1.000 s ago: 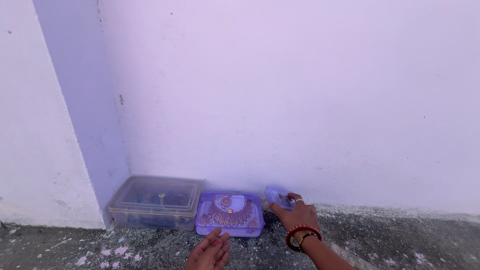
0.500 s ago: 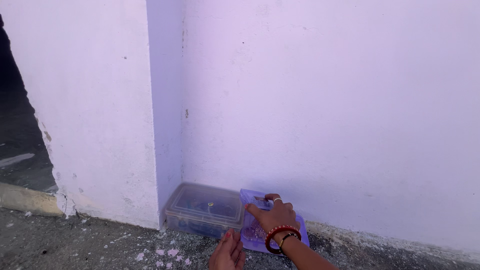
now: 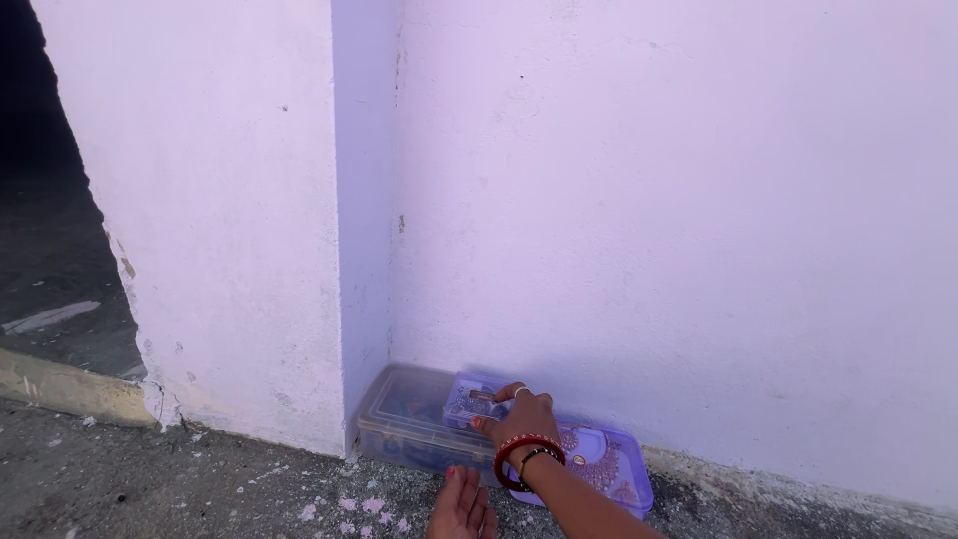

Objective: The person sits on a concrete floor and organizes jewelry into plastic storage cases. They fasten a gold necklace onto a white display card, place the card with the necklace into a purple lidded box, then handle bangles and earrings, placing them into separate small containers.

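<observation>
Head view, looking down at a wall corner. Nearest the camera, at the bottom edge: the left hand (image 3: 461, 506) rests on the rough grey floor (image 3: 180, 489), fingers extended and lying close together, nails painted red. It holds nothing. Pale paint flakes (image 3: 361, 507) lie scattered on the floor just left of it.

Just beyond, the right hand (image 3: 521, 417) reaches forward, red and dark bangles (image 3: 523, 454) around the wrist and a ring on one finger. Its fingers curl over a small clear box (image 3: 469, 401) with a purplish tint, thumb on the near side and fingers on the top and far edge: a closed grasp on that box. The small box sits on top of the lid of a larger clear plastic container (image 3: 404, 424), which stands on the floor, tucked into the corner and against the foot of the wall.

Just right of the container and partly under the right forearm lies a flat purple case (image 3: 614, 464) with a transparent lid; a patterned necklace-like item shows inside, details too small to resolve. The case also sits on the floor against the wall.

Behind: a pale lilac-white wall (image 3: 679, 220), with a projecting pier (image 3: 239, 220) on the left forming the corner. Farthest left, a dark opening (image 3: 45, 200) with a low yellowish kerb (image 3: 60, 387) at its base.
</observation>
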